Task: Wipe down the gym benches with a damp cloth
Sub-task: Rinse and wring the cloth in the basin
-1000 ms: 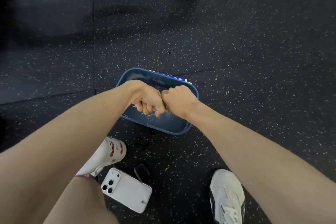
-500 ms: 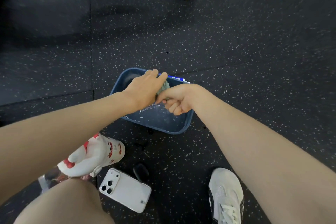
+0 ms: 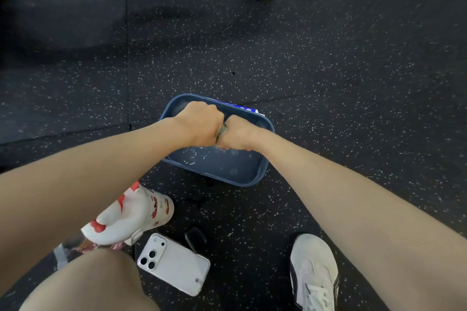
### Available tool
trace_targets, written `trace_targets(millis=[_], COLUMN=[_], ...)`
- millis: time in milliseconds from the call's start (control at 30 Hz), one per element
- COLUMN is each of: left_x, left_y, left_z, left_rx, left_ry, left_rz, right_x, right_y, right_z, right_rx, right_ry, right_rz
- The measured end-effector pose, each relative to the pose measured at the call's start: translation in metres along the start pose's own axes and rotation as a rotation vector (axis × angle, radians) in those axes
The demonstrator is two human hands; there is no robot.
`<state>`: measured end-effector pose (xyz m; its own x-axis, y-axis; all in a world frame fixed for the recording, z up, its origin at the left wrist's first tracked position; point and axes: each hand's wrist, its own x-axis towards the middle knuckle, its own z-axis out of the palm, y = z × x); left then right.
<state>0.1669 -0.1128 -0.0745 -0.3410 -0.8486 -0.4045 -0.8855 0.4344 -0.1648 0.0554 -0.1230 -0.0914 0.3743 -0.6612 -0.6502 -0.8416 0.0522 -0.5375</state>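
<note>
Crouching over the dark speckled floor [image 3: 328, 45], the person works above the blue basin [image 3: 242, 180], water glinting inside. Left hand [image 3: 202, 124] and right hand [image 3: 237, 134] sit knuckle to knuckle, fingers of both clamped on the cloth [image 3: 222, 130], a grey-green sliver between the fists. Best play, I'd say: twist opposite ways, low over the basin, so drips land inside.
</note>
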Motion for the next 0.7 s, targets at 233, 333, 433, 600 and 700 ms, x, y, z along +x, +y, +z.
trace_targets(millis=[233,333,433,600,700], left_x=[0.005,0.003,0.0,-0.001,-0.003], left_y=[-0.008,-0.011,-0.011,-0.012,-0.01], left_z=[0.015,0.014,0.009,0.001,-0.001], left_rx=[-0.655,-0.964,-1.118,-1.243,-1.316], left_ry=[-0.264,-0.473,-0.598,-0.735,-0.785], left_rz=[-0.148,-0.178,-0.18,-0.167,-0.183], right_x=[-0.01,-0.011,-0.012,-0.014,-0.012], right_y=[0.003,0.008,0.012,0.013,0.015], right_z=[0.012,0.014,0.009,-0.001,-0.004], right_rx=[-0.652,-0.777,-0.925,-1.047,-1.081], right_ry=[0.372,0.392,0.435,0.451,0.51], right_rz=[-0.215,-0.28,-0.355,-0.376,-0.402])
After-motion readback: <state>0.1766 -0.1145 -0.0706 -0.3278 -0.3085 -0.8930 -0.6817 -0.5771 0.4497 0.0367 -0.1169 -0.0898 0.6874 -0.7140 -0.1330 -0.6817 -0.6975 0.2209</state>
